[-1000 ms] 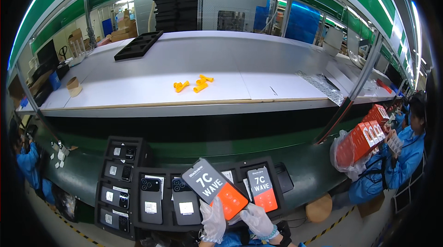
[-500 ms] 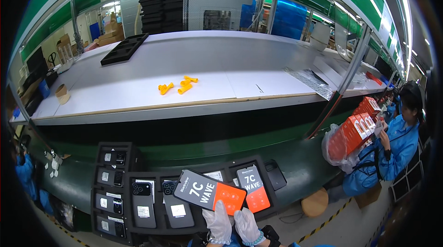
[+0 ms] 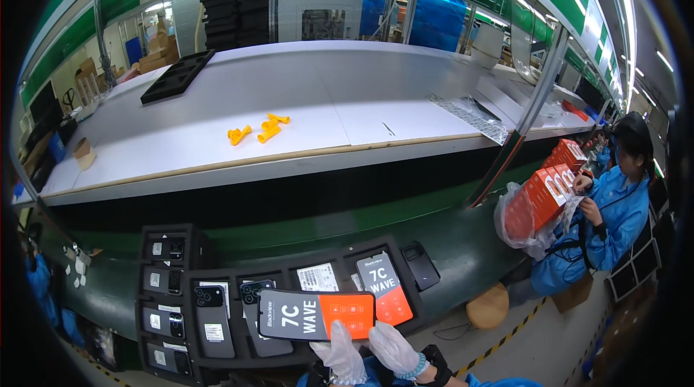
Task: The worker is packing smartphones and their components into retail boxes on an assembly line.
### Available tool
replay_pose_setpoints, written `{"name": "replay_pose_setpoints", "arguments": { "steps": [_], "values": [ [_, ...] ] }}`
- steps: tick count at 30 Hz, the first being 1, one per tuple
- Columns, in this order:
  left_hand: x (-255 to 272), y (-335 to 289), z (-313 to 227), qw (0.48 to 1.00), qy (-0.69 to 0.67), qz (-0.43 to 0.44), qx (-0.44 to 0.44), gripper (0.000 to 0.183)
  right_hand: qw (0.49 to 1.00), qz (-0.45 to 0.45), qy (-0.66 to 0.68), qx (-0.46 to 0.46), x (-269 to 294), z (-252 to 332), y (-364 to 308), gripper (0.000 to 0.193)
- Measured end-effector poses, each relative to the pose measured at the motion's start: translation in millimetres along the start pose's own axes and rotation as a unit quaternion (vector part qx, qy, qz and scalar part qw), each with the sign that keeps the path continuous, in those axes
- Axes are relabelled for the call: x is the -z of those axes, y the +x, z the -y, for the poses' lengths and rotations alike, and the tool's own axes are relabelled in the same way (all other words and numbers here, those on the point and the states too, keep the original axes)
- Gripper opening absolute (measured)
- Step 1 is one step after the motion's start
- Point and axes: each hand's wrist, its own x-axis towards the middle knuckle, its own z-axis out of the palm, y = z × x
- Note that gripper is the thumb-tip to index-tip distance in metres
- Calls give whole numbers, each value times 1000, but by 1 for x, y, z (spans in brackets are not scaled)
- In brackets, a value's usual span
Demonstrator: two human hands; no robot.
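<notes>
In both white-gloved hands is a smartphone [image 3: 312,322], its front up with a grey and orange screen film, nearly level above the black foam tray [image 3: 344,251]. My left hand [image 3: 343,359] grips its lower edge, thumb on the orange part. My right hand [image 3: 394,351] is closed at its lower right corner; its fingertips are partly hidden. Another smartphone [image 3: 383,287] with the same film lies in the tray's right compartment. Two dark phones [image 3: 215,329] rest backs up further left, one partly covered by the held phone. A white label sheet [image 3: 317,278] lies in the compartment behind.
A second black tray [image 3: 150,260] with several phones stands left. Right of the trays lies a dark phone case [image 3: 420,267] on the green conveyor belt [image 3: 463,242]. Yellow plastic pieces [image 3: 269,132] lie on the white bench [image 3: 303,98]. A blue-clad co-worker [image 3: 614,220] handles something beside orange boxes [image 3: 538,199].
The held phone has turned from a tilt to nearly level and moved slightly left and down, both hands with it. The whole view has shifted a little. The co-worker's hands have moved.
</notes>
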Motion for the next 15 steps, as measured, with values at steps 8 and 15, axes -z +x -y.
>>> {"name": "replay_pose_setpoints", "arguments": {
  "steps": [8,15],
  "values": [
    [9,-20,3,988,4,156,-2,34,464,-41,790,-399,8,19,14,51],
    [6,-18,4,991,-26,131,-11,36,464,-82,789,-393,48,22,43,40]
  ]
}}
